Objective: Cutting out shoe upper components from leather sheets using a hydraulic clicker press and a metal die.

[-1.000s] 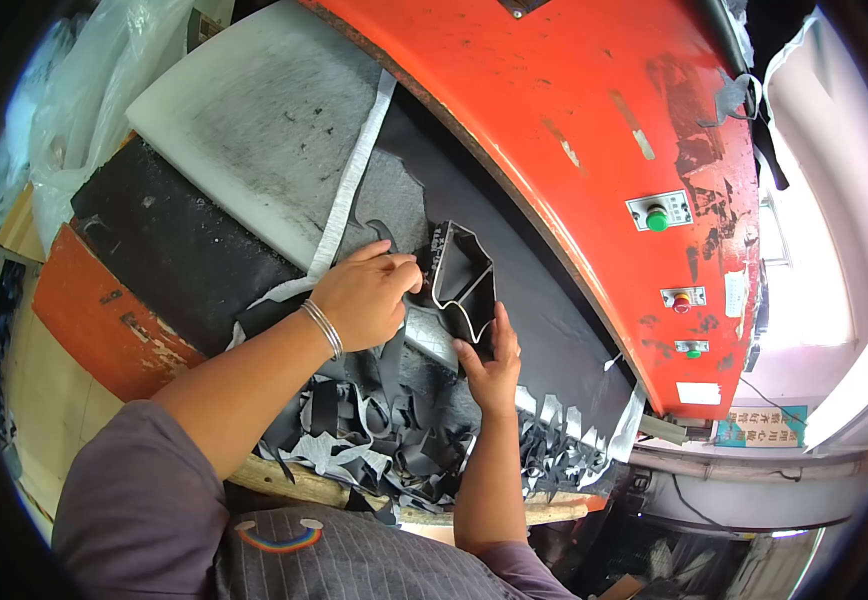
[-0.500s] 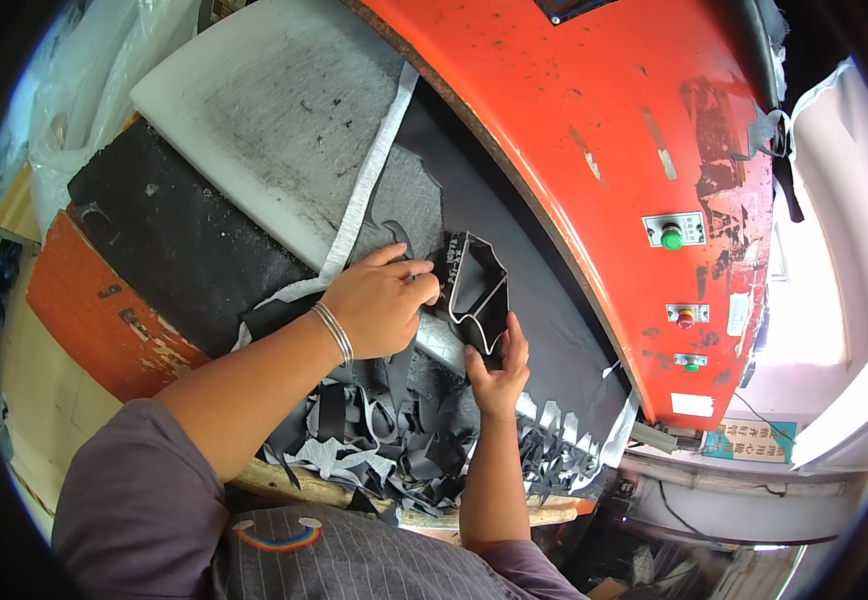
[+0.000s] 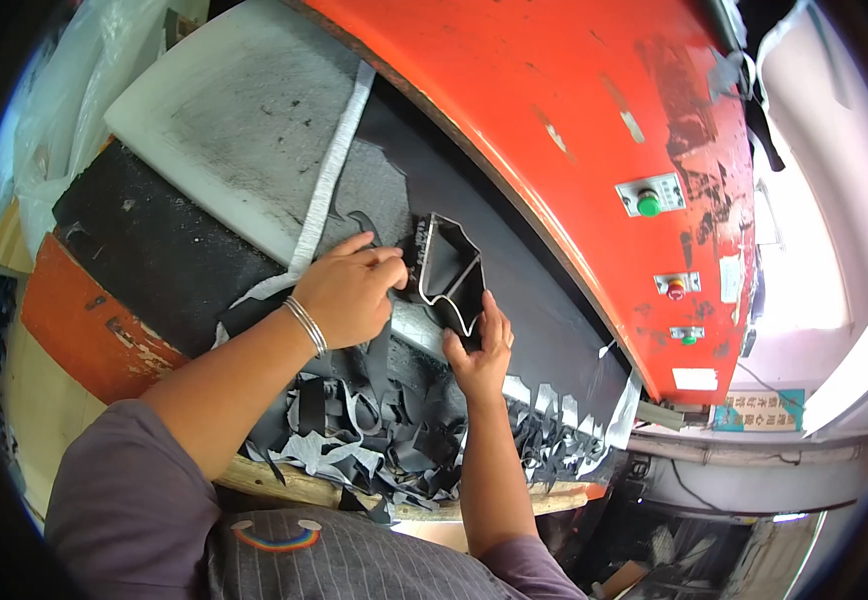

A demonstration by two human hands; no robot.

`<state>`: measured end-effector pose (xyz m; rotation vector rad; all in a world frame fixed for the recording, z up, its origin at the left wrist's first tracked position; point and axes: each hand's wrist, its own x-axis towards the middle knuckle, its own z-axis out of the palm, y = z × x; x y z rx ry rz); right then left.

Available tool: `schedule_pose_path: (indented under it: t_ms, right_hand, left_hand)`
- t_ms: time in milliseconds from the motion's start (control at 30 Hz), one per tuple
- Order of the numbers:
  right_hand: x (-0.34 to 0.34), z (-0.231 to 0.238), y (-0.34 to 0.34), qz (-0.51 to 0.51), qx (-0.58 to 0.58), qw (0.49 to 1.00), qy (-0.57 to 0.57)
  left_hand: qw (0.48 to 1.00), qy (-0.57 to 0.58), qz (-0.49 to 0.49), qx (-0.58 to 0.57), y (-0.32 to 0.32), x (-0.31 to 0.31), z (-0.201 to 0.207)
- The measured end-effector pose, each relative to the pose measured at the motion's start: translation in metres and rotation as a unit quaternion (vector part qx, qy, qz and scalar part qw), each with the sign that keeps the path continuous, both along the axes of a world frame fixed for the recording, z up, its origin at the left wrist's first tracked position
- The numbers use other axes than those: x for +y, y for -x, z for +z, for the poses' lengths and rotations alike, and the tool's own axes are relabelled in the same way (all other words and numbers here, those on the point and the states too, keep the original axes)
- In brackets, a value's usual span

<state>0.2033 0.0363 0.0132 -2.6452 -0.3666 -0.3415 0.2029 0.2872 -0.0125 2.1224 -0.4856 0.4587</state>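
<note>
A metal cutting die [image 3: 451, 270], an open frame with a dividing wall inside, stands on a dark sheet [image 3: 544, 300] of leather-like material. My right hand [image 3: 482, 350] grips its near right corner between thumb and fingers. On the die's left side, the bent fingers of my left hand [image 3: 346, 295] close against its wall; the thumb is hidden. That hand's index finger reaches toward a curled dark scrap [image 3: 362, 222]. Grey backing [image 3: 379, 185] shows beside the sheet's ragged cut edge.
A red-orange machine beam [image 3: 554, 150] with a green button [image 3: 649, 204] and a red button [image 3: 675, 290] spans the far right side. A worn whitish board [image 3: 224, 130] lies at left. Cut scraps [image 3: 394, 430] pile up along a wooden rail [image 3: 284, 482] near my body.
The whole view has shifted, so hands, die and machine appear farther left. Both hands stay at the die, which keeps about the same place on the sheet.
</note>
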Motion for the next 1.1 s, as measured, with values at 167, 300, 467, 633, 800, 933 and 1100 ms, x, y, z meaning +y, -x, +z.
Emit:
schedule_pose_path:
  t_ms: [167, 300, 467, 633, 800, 933, 1100]
  right_hand:
    - [-0.002, 0.002, -0.005, 0.014, 0.000, 1.000, 0.015]
    - [0.003, 0.002, -0.007, 0.033, -0.004, 0.999, 0.009]
    - [0.003, 0.002, -0.006, 0.046, -0.001, 0.999, 0.012]
    - [0.002, -0.002, -0.003, 0.041, -0.002, 0.999, 0.012]
    - [-0.002, 0.002, -0.002, 0.038, 0.004, 0.999, 0.017]
    - [-0.006, 0.001, 0.001, 0.029, 0.044, 0.999, -0.001]
    - [-0.016, 0.004, -0.003, 0.062, 0.089, 0.986, -0.130]
  left_hand:
    - [1.000, -0.007, 0.023, -0.005, -0.005, -0.002, 0.004]
    - [1.000, -0.020, 0.024, -0.006, -0.004, 0.003, 0.005]
    - [0.999, -0.019, 0.029, -0.007, -0.001, 0.003, 0.002]
    - [0.999, -0.012, 0.030, 0.003, 0.002, 0.003, 0.002]
    - [1.000, -0.008, 0.018, 0.011, -0.001, 0.001, 0.004]
    - [1.000, 0.011, 0.016, 0.012, 0.002, -0.001, -0.003]
    - [0.999, -0.020, 0.003, 0.047, 0.002, 0.003, 0.005]
